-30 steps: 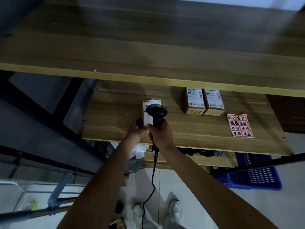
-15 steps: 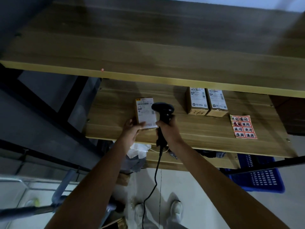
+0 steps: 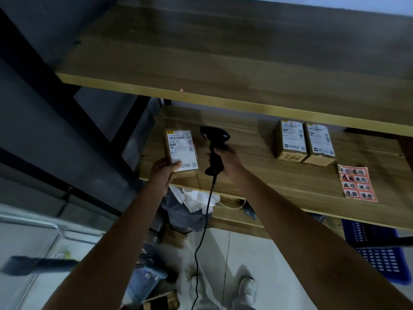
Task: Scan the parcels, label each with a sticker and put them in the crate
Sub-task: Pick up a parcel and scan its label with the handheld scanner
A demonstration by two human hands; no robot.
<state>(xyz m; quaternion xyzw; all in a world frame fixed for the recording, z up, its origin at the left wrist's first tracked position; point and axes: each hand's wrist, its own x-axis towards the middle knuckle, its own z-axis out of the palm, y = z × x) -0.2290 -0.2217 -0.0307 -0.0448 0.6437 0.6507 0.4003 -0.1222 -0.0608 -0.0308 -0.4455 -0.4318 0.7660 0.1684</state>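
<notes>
Parcel (image 3: 181, 151) in question sits at the left end of the middle wooden shelf (image 3: 279, 175), label side up, its near end gripped by the left hand (image 3: 162, 172), whose thumb lies across the lower edge of the white label while the fingers curl underneath. Just right of that parcel, over the same shelf, the right hand (image 3: 228, 161) wraps tightly round the grip of a black barcode scanner (image 3: 215, 143); the scanner's head is tipped toward the parcel, close beside it but not touching. Its black cable (image 3: 202, 231) hangs from the base of the grip, dropping past the shelf's front edge toward the floor. Farther right along the shelf, toward its back, two more cardboard parcels (image 3: 305, 142) stand side by side, touching, each with a white printed label on top. Right again, near the shelf's front edge, lies a sticker sheet (image 3: 357, 183) of red-bordered labels. Below the shelf's right end, a blue plastic crate (image 3: 384, 262) rests on the floor, partly hidden by the shelf.
</notes>
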